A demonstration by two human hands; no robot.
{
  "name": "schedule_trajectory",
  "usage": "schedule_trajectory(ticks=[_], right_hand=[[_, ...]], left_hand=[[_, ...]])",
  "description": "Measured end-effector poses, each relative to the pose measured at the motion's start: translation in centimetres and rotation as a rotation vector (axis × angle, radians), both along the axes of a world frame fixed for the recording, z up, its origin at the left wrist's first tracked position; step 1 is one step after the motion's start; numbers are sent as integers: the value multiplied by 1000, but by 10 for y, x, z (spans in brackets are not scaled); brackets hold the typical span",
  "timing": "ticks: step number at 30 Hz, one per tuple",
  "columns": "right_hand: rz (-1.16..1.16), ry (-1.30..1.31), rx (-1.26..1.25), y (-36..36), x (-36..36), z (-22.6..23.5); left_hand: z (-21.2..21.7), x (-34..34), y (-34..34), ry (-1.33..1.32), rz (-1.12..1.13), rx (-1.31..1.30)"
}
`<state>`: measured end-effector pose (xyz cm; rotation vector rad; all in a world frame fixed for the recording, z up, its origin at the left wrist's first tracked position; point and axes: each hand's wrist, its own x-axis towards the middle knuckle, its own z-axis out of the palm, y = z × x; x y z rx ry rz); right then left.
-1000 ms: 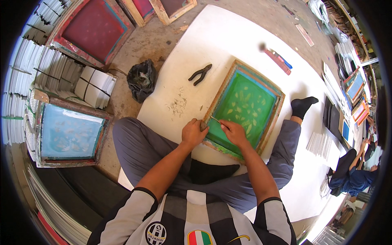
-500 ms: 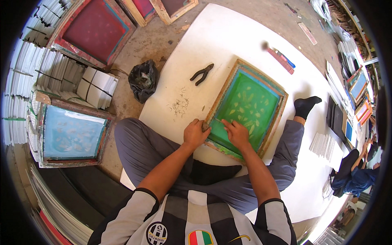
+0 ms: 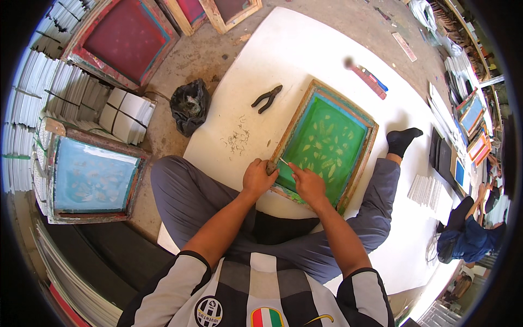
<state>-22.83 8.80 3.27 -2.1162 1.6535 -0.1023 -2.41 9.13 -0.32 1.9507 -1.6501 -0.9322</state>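
Note:
A wooden-framed printing screen [image 3: 354, 117] with green mesh and pale leaf-like shapes lies tilted in front of my crossed legs. My left hand [image 3: 258, 177] is closed around the near left part of its frame. In my right hand [image 3: 309, 185] is a slim metal pick-like tool [image 3: 284, 162], gripped in closed fingers. Its tip points at the inner edge of the frame, close to my left fingers; whether it touches the wood I cannot tell. Left of the screen are scattered small staples [image 3: 237, 137] and black-handled pliers [image 3: 266, 100].
A black plastic bag [image 3: 189, 108] stands at the white sheet's left edge. Beyond the screen lie a red tool [image 3: 370, 83] and a blue-handled one [image 3: 378, 82]. A blue screen [image 3: 92, 174] and a red screen [image 3: 128, 41] stand left. Another person [image 3: 471, 234] sits far right.
My right hand has turned and drawn slightly toward me, showing more of the tool. Its tip is nearer my left fingers. My left hand stays on the frame.

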Motion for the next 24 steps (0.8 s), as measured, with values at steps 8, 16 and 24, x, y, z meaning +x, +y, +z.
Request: schedule_trajectory(ticks=[8, 16, 24], right_hand=[[54, 143, 83, -2, 12, 17], [74, 275, 340, -4, 43, 36], [81, 154, 336, -16, 17, 20]], left_hand=[[-2, 1, 0, -6, -28, -64], [-13, 2, 1, -3, -74, -150], [-14, 2, 0, 7, -64, -184]])
